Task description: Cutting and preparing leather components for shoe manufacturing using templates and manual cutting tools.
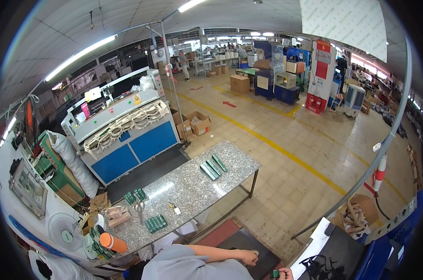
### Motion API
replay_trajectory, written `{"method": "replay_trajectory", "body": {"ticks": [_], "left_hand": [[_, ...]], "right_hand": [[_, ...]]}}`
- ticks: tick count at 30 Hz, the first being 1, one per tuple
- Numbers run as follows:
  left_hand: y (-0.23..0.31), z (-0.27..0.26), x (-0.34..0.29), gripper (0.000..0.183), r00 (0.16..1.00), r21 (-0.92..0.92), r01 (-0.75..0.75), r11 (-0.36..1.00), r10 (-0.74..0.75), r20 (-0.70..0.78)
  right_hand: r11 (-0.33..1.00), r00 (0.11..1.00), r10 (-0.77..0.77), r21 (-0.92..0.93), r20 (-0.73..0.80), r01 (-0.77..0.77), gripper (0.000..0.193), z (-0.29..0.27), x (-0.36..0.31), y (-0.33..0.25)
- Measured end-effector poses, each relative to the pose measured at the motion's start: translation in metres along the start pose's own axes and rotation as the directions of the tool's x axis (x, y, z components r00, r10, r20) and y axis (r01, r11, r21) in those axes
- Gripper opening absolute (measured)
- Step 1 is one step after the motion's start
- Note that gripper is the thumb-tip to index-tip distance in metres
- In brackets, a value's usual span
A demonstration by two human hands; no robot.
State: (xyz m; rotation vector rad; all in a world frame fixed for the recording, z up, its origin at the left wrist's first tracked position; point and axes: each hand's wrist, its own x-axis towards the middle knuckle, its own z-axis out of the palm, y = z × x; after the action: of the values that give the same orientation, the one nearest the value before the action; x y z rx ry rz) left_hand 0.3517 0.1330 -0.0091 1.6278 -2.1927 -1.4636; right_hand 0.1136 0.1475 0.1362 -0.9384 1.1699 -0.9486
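My left arm reaches across from a grey sleeve, and my left hand [249, 257] is closed over the dark mat on the floor. Something small and pale may be at its fingertips, too small to name. At the bottom edge my right hand [284, 274] is closed on a small green piece [275, 274], partly cut off by the frame. Similar green pieces lie on the speckled stone-topped table [192, 186]: a row of long ones [213, 167] at its far end, and bundles [156, 223] nearer to me.
On the table lie scissors [139, 211] and a white tag [177, 210]; an orange cylinder [113, 243] stands at its near left end. A fan [66, 232] is beyond it. At right are a black-topped surface [339, 252], a box of rolls [356, 212] and a metal post [384, 144].
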Motion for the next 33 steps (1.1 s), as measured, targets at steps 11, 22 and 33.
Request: {"method": "replay_trajectory", "body": {"ticks": [11, 22, 33], "left_hand": [[-0.016, 0.005, -0.013, 0.030, 0.996, 0.054, 0.032, 0.998, -0.036, 0.085], [-0.043, 0.019, -0.021, 0.029, 0.965, -0.144, 0.233, 0.962, -0.247, -0.088], [-0.017, -0.016, 0.018, 0.021, 0.996, -0.343, 0.087, 0.935, -0.078, 0.041]], "right_hand": [[0.992, 0.990, -0.076, -0.113, -0.120, 0.062, 0.013, -0.027, 0.006, 0.030], [0.989, 0.995, -0.093, -0.121, -0.026, 0.090, 0.013, -0.022, 0.025, 0.025], [0.958, 0.974, -0.059, -0.286, -0.217, -0.006, 0.014, -0.035, -0.028, 0.010]]}}
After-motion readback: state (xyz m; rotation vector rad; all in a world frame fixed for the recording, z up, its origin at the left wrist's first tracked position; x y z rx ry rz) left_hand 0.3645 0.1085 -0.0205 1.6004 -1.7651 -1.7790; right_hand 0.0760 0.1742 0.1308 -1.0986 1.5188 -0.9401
